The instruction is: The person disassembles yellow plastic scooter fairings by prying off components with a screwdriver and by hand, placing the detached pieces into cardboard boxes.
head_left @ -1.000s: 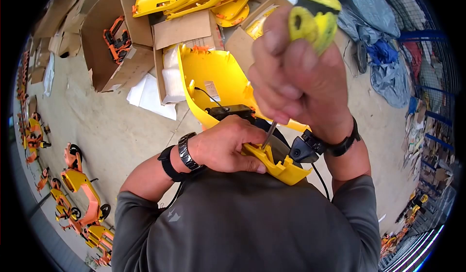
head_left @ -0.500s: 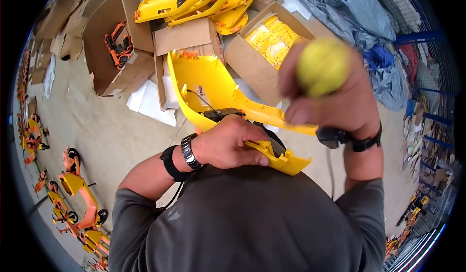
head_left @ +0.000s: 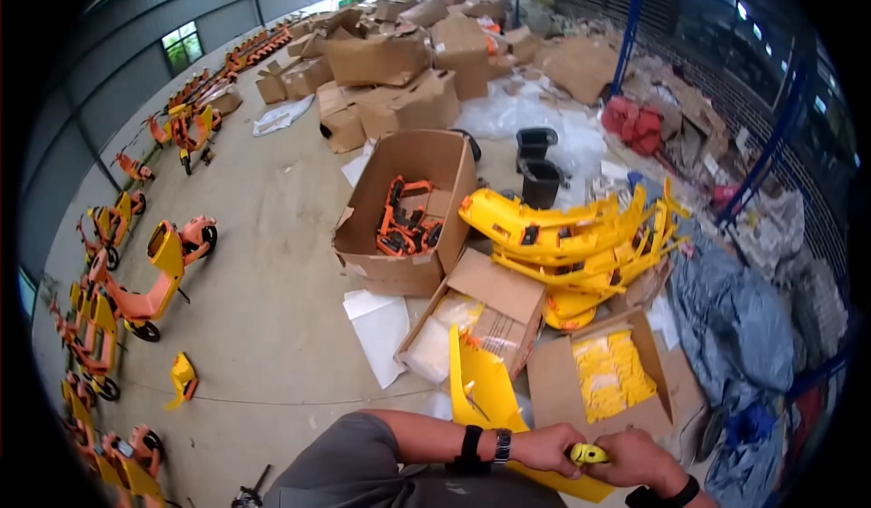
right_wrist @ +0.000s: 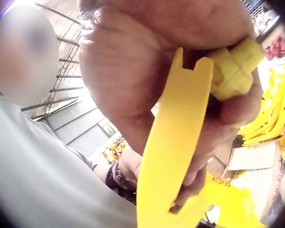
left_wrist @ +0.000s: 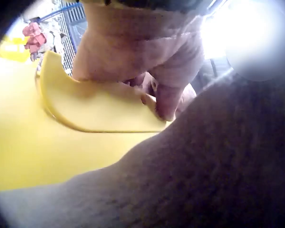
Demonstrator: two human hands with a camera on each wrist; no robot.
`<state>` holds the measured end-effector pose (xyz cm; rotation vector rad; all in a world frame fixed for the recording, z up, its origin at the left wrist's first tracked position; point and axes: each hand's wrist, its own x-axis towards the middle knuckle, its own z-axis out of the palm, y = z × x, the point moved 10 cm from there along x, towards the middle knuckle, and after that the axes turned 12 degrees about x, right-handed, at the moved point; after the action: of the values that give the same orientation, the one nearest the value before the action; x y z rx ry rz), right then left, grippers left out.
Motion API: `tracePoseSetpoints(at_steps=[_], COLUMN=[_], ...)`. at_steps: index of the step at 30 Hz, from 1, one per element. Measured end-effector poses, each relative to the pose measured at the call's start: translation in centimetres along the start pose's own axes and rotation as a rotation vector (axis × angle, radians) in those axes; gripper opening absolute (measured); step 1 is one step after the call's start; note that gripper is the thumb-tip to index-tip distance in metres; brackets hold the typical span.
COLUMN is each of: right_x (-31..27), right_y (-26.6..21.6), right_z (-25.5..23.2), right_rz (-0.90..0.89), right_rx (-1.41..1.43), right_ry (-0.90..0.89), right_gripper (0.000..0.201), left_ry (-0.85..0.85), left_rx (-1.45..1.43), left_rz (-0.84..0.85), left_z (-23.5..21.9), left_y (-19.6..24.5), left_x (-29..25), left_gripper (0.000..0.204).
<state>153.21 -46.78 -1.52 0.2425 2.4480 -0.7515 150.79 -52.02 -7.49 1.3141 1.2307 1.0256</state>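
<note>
My right hand (head_left: pixel 642 463) grips the yellow handle (head_left: pixel 590 454) of a screwdriver; its shaft is hidden now. Beside it my left hand (head_left: pixel 547 449) holds a small yellow plastic panel (left_wrist: pixel 99 107), its thumb bent over the edge in the left wrist view. From the right wrist view, the panel's notched end (right_wrist: pixel 194 76) reaches up beside the screwdriver handle, close to the right palm. A larger curved yellow panel (head_left: pixel 481 388) extends from under the forearm and hands toward the boxes.
Ahead stand an open carton (head_left: pixel 626 408) of bagged yellow parts and a taller box (head_left: pixel 372 268) holding orange-black pieces. Yellow panels (head_left: pixel 567 245) are piled behind. Scooters (head_left: pixel 163 272) line the left, and grey plastic sheeting (head_left: pixel 726 327) lies at right.
The head view has swung upward, showing more of the hall. The right hand, raised with the screwdriver half a second ago, is now down beside the left hand, which keeps the small panel.
</note>
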Motion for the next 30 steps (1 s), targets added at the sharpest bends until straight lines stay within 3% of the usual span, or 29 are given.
tracePoseSetpoints(at_steps=[4,7,8,10,14,16,17,18,19,20,21,22,23,25,27,29,30], right_x=[-0.2,-0.1,-0.4,-0.4,-0.9,-1.0,-1.3,-2.3,-2.1,-2.1,-2.1,-2.2,-2.4,-3.2,-4.3,-6.0,-6.3], right_y=[-0.3,-0.7,-1.1,-0.9,-1.6,-1.6,-1.6,-1.1,-1.1,-0.5,0.5,0.5,0.2,-0.1,-0.5,0.9,1.3], right_z=[0.0,1.0,0.6,0.7,0.5,0.3,0.6,0.4,0.0,0.7,1.6,1.7,1.2,0.0,-3.4,-5.0,-5.5], right_rz=[0.142,-0.065,0.06,0.071,0.04,-0.01,-0.027,0.192,0.079,-0.008,0.051,0.087,0.123,0.146,-0.068,-0.049,-0.177], right_rx=[0.211,0.461,0.43,0.49,0.678,0.419,0.297,0.455,0.426,0.406,0.299,0.309,0.35,0.469,0.749,0.978,1.054], right_ry=[-0.082,0.025,0.019,0.032,0.043,0.048,0.049,0.017,0.071,0.121,0.091,0.096,0.101,0.071,0.461,0.54,0.58], right_gripper=[0.041,0.025,0.017,0.017,0.015,0.016,0.017,0.034,0.035,0.036,0.034,0.034,0.033,0.038,0.043,0.041,0.036], left_ry=[-0.027,0.035,0.044,0.125,0.04,0.018,0.002,-0.023,-0.066,-0.143,-0.113,-0.069,-0.027,0.004,-0.071,-0.109,-0.118], left_rx=[-0.15,-0.167,-0.153,0.017,-0.004,0.129,0.271,0.401,0.509,0.211,0.134,0.187,0.22,0.318,0.238,0.207,0.18], left_rz=[0.042,0.089,0.105,0.129,0.151,0.224,0.217,0.212,0.214,0.14,0.143,0.102,0.155,0.184,0.222,0.21,0.196], left_z=[0.1,0.5,0.6,-0.1,-0.2,-1.4,-2.0,-2.5,-1.9,-2.2,-2.0,-2.5,-1.8,-2.0,-0.9,0.5,1.2], left_y=[-0.8,-1.2,-1.4,-1.7,-0.1,2.6,1.7,0.0,-1.7,-1.8,-2.5,-2.1,-3.6,-2.7,-1.2,-1.3,-1.2], left_x=[-0.2,0.0,0.2,0.3,-0.1,-1.9,-2.1,-2.2,-2.1,-2.4,-2.3,-2.6,-2.1,-1.9,-2.2,-2.7,-3.2], left_gripper=[0.014,0.014,0.014,0.015,0.023,0.028,0.029,0.03,0.03,0.04,0.043,0.045,0.044,0.041,0.039,0.037,0.036])
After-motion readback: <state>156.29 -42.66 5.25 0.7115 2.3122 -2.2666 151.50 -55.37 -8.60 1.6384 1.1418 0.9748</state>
